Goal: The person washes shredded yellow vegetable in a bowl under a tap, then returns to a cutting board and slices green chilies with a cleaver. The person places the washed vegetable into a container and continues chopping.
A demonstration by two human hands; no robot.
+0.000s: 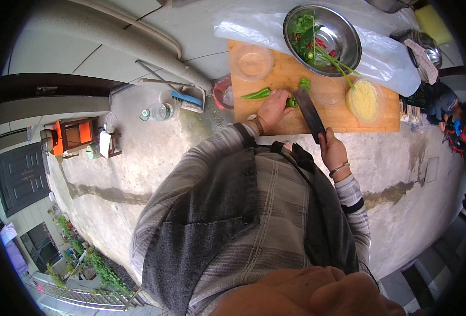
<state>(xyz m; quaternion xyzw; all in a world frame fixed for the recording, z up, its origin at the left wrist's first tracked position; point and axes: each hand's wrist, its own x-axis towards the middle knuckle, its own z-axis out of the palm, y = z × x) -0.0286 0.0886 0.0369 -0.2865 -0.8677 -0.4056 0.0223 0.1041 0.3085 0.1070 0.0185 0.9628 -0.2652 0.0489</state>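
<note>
My left hand (274, 110) presses on a green pepper on the wooden cutting board (252, 123). The cut end of that pepper (292, 102) shows at my fingertips. Another long green pepper (256, 94) extends to the left of this hand; whether the two are one piece is hidden. In my right hand (331, 150) is the handle of a dark-bladed cleaver (309, 113), its blade just right of the cut end. Green pepper pieces (304, 83) lie beyond the blade's tip.
A metal bowl (356, 51) holds greens and red peppers. Clear plastic containers (252, 63) (328, 90) stand on the board, with a tub of pale yellow shreds (365, 100) at right. Plastic sheeting (387, 65) lies behind. A person (440, 104) is at far right.
</note>
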